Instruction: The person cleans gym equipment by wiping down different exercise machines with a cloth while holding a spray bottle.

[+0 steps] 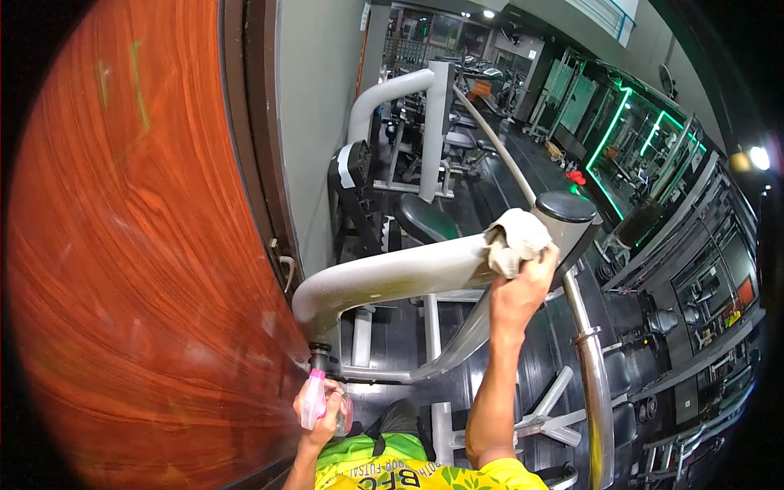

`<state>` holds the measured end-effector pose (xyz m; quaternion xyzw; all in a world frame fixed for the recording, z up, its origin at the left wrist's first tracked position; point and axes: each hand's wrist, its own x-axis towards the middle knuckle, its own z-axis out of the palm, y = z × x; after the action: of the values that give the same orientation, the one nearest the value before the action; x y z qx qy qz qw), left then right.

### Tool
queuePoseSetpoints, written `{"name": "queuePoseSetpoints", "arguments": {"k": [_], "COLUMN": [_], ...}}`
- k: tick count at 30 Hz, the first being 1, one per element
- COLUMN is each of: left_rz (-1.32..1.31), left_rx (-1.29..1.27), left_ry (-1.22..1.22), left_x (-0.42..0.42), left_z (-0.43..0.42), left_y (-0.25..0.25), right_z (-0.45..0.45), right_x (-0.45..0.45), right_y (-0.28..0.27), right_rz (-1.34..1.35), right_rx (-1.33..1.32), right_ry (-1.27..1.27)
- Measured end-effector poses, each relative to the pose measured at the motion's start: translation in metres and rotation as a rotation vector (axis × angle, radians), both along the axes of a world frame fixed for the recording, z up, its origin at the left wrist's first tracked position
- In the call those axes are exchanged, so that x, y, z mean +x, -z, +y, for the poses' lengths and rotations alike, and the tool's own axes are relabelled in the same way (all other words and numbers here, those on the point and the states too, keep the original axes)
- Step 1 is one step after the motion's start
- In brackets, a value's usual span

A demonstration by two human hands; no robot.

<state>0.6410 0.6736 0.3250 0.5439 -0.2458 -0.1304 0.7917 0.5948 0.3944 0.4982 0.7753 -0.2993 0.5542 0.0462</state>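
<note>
My right hand (527,290) is closed on a crumpled whitish cloth (516,238). The cloth presses against the thick grey tube (400,269) of a gym machine, close to where it meets an upright post with a black cap (565,206). Low on the left, my left hand (327,412) grips a spray bottle with a pink and white head (314,396). Its clear body is partly hidden by my fingers. The bottle is just below the bent end of the tube, beside the wooden door.
A glossy reddish-brown wooden door (147,261) with a metal handle (286,269) stands close on my left. A long metal bar (588,367) slopes down on the right. Machine legs (555,416) stand on the black floor, with more gym machines and green-lit mirrors (612,155) behind.
</note>
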Motion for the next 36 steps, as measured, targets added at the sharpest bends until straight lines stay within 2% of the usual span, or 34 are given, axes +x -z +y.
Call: {"name": "queuePoseSetpoints", "arguments": {"k": [1,3,4,7,10,14,15,18,21,23,25,29,34,36], "left_rz": [0.032,0.026,0.024,0.030,0.009,0.004,0.012,0.037,0.054,0.063,0.049,0.005,0.010,0.041], "left_rx": [-0.017,-0.013,-0.008,-0.018,-0.012,-0.047,-0.041,-0.012,0.027,0.050,0.029,0.019,0.079,0.013], "left_ry": [-0.006,-0.005,-0.003,-0.008,-0.016,-0.041,-0.040,-0.039,-0.047,-0.059,-0.073,-0.127,-0.196,-0.221], "left_x": [0.000,0.000,0.000,0.001,0.002,0.004,0.003,0.003,0.004,0.003,0.004,0.006,0.008,0.009], "left_z": [-0.001,-0.002,-0.001,-0.002,-0.001,-0.003,-0.002,-0.002,-0.001,0.002,0.004,0.008,0.014,0.017], "left_y": [-0.001,-0.002,-0.003,-0.003,-0.001,0.003,0.003,-0.002,-0.003,-0.003,-0.008,-0.009,-0.004,-0.001], "right_z": [0.004,0.026,0.038,0.068,0.062,0.019,0.009,0.005,0.041,0.060,0.087,0.080,0.037,0.042], "right_x": [0.002,0.022,0.033,0.058,0.051,0.016,0.007,0.007,0.036,0.073,0.097,0.089,0.043,0.045], "right_y": [0.000,0.013,0.020,0.046,0.037,-0.006,-0.020,-0.020,-0.001,0.040,0.062,0.044,-0.003,-0.004], "right_rz": [0.079,0.223,0.241,0.431,0.473,0.320,0.288,0.323,0.406,0.423,0.419,0.527,0.361,0.411], "right_rx": [0.058,0.002,0.074,0.013,0.012,-0.069,-0.005,0.014,0.010,-0.008,-0.102,0.000,0.010,0.022], "right_ry": [0.044,0.025,-0.096,-0.396,-0.397,-0.037,0.069,0.171,-0.123,-0.384,-0.511,-0.466,-0.211,-0.224]}}
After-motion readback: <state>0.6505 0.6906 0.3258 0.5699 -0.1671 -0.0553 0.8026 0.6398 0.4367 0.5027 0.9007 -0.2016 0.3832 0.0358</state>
